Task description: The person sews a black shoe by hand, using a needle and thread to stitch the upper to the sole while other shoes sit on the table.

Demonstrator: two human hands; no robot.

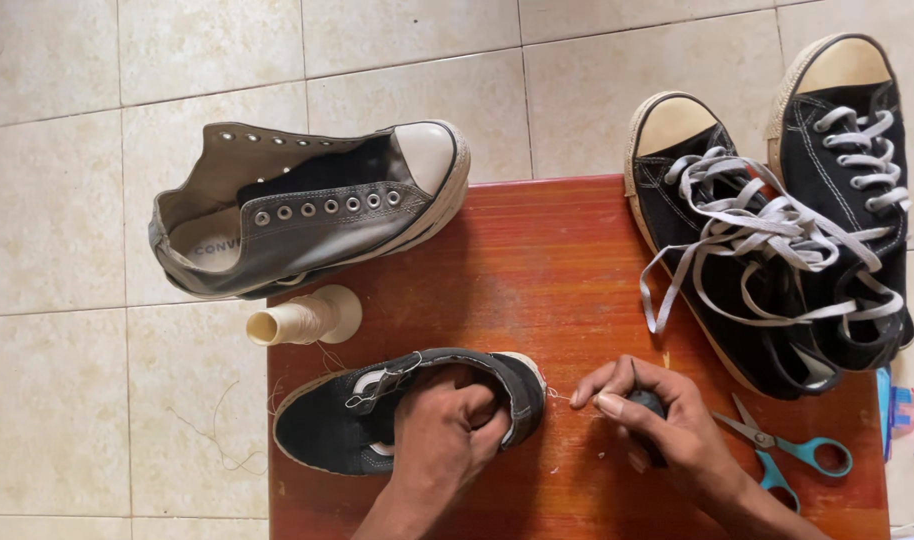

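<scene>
Head view, looking straight down: the left hand (447,425) has its fingers (477,405) curled shut into the opening of a black low canvas shoe (347,430), gripping the upper near the toe end and pressing it to the counter (537,270). The right hand (662,425) is closed around a small dark handle (645,402), probably an awl, with thumb and forefinger pinched toward the shoe's toe, where a thin thread (560,396) runs across; the tool's tip is too small to make out. The shoe lies on its side at the near left corner of the red-brown wooden counter. It looks light, with soft canvas that gives under the fingers and a stiffer rubber sole and toe edge, so a hold on the sole rim or inside the upper seems the steadiest. Just beyond it a spool of pale thread (302,318) lies on its side at the counter's edge, and a grey laceless shoe (307,205) hangs partly over the far left corner. A pair of black laced shoes (777,210) sits at the far right, and blue-handled scissors (792,450) lie near the right hand. Pale floor tiles (97,200) surround it all.
</scene>
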